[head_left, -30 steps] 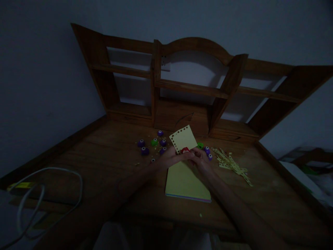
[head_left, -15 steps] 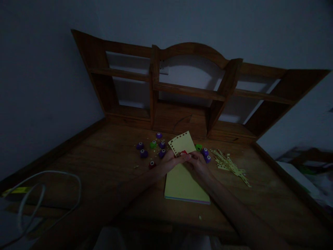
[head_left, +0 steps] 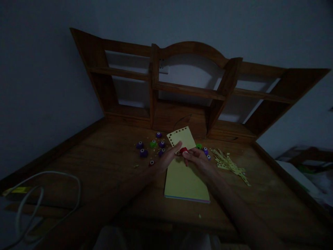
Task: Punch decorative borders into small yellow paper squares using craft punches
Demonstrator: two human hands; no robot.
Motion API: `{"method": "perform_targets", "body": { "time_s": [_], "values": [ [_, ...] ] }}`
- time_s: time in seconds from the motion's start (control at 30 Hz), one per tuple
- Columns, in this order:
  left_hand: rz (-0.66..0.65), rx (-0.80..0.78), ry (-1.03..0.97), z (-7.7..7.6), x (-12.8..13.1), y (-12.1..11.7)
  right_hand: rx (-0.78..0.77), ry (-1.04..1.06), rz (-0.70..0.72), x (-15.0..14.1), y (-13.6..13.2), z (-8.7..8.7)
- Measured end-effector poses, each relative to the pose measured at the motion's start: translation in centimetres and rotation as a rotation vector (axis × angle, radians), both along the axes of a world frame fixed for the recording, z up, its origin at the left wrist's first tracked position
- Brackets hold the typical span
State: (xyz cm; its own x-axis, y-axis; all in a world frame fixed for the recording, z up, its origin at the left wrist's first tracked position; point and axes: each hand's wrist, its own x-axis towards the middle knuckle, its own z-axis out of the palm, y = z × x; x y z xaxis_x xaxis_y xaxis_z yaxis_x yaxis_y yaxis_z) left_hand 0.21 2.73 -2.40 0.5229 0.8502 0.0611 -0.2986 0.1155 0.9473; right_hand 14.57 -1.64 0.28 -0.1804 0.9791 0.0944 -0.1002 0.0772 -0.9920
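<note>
Right hand pinches red craft punch at near edge of hole-bordered yellow sheet, presumably to steady it, beyond yellow paper stack. Left hand alongside, thumb raised; can't tell whether its grip holds paper.

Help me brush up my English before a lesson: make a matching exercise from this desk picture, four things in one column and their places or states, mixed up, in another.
Things
1. paper stack
2. paper strips
3. white cable
4. red punch

Places and states
A. scattered on the desk, to the right of the right hand
B. looped at the lower left of the picture
C. at the fingertips of the right hand
D. neatly piled, yellow on top

Right pairs: 1-D, 2-A, 3-B, 4-C
</note>
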Motion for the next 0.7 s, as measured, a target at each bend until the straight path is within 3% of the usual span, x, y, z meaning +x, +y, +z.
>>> {"method": "perform_targets", "body": {
  "time_s": [0.3, 0.53, 0.7],
  "values": [
    [0.133, -0.036, -0.055, 0.7, -0.9, 0.2, -0.026, 0.07, 0.076, -0.1, 0.4, -1.5],
    [0.121, -0.097, -0.058, 0.7, -1.3, 0.6, -0.024, 0.069, 0.079, -0.1, 0.4, -1.6],
    [0.191, -0.087, -0.06, 0.8, -1.3, 0.7, -0.03, 0.084, 0.043, -0.1, 0.5, -1.7]
  ]
}}
